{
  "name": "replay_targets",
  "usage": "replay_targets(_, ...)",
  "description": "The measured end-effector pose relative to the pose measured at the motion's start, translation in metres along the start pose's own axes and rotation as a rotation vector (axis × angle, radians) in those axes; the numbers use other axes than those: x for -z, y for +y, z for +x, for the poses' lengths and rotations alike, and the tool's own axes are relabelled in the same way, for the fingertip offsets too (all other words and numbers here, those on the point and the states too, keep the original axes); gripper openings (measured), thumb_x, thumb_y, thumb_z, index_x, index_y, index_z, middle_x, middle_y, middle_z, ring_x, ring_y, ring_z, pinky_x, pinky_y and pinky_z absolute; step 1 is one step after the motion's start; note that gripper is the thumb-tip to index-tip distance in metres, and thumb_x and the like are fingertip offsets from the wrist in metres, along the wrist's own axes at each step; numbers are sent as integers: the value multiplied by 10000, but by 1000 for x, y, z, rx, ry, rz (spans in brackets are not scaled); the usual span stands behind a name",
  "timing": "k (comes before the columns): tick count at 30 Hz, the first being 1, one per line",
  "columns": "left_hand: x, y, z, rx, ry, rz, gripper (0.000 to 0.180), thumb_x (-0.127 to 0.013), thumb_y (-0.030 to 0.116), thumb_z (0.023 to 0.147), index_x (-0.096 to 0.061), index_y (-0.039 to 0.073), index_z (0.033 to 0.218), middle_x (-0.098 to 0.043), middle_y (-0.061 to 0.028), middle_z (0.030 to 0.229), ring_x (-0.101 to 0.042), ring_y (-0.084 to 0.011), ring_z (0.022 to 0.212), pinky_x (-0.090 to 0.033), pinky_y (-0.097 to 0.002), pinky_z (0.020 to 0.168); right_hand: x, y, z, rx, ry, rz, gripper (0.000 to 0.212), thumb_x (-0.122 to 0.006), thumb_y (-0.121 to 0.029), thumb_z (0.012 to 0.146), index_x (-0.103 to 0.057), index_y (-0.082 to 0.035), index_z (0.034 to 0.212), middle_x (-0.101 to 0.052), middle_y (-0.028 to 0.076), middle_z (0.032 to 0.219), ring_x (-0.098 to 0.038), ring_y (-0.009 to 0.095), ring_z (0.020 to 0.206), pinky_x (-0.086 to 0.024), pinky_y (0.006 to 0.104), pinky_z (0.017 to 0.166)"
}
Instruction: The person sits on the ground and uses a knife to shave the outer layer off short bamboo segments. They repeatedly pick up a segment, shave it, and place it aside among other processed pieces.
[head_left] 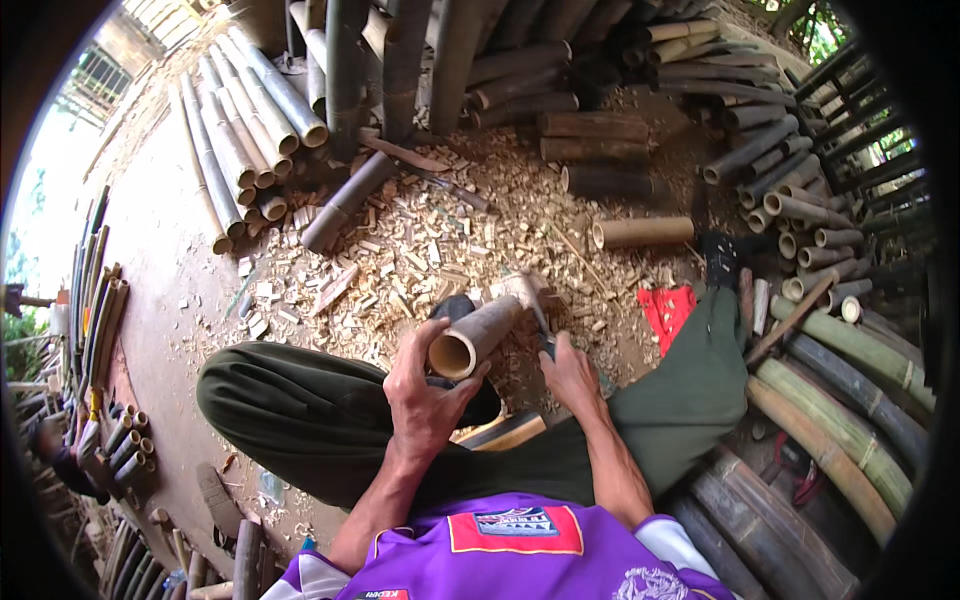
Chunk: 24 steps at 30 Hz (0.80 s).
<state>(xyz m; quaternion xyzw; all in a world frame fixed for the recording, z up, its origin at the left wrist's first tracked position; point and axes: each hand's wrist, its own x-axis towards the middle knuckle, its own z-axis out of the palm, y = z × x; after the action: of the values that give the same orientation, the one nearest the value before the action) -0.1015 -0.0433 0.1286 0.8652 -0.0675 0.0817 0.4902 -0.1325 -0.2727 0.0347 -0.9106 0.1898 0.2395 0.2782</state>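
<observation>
Between my legs, my left hand (425,380) is wrapped round a short bamboo tube (482,333). The tube's hollow, pale-rimmed end faces me, and its far end tilts up and away to the right. In my right hand (572,378) is the dark handle of a hatchet-like tool (537,297). Its metal head is beside the tube's far end; I cannot tell whether they touch. What lies under the tube is mostly hidden, apart from a dark rounded thing just behind it. A piece of wood (508,432) lies below, near my lap.
Pale wood chips (400,270) cover the ground ahead. Among them lie a dark bamboo piece (348,203), a long blade (405,153), a light bamboo tube (643,233) and a red cloth (668,312). Bamboo poles (262,95) lean at the far left; cut tubes (800,205) are stacked right.
</observation>
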Motion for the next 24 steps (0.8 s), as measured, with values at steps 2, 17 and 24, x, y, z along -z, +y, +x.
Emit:
replay_targets(2, 3, 0, 0, 63, 32, 5, 613, -945, 105, 688, -636, -5, 1206, -692, -171, 1111, -712, -319, 1029, -572, -391, 901, 11, -21, -13, 157, 127, 178, 338, -579, -301, 1033, -475, -6, 1159, -665, 320, 888, -658, 523, 923, -500, 577, 722)
replay_targets(17, 38, 13, 27, 287, -248, 518, 645, -907, 353, 688, -594, -15, 1115, -693, -199, 897, -717, -340, 853, -567, -432, 764, 0, 1, -9, 213, 408, 519, 328, -613, -308, 1021, -489, -7, 1058, -637, 253, 788, -647, 497, 770, -487, 551, 633)
replay_targets(24, 28, 5, -7, 944, -504, -1116, 781, -820, 403, 831, -502, -56, 1376, -687, -212, 1129, -728, -295, 937, -639, -479, 858, -1, 30, 10, -42, 236, 1261, 264, -592, -297, 1041, -478, -60, 1065, -548, 55, 649, -556, 168, 427, -466, 329, 379)
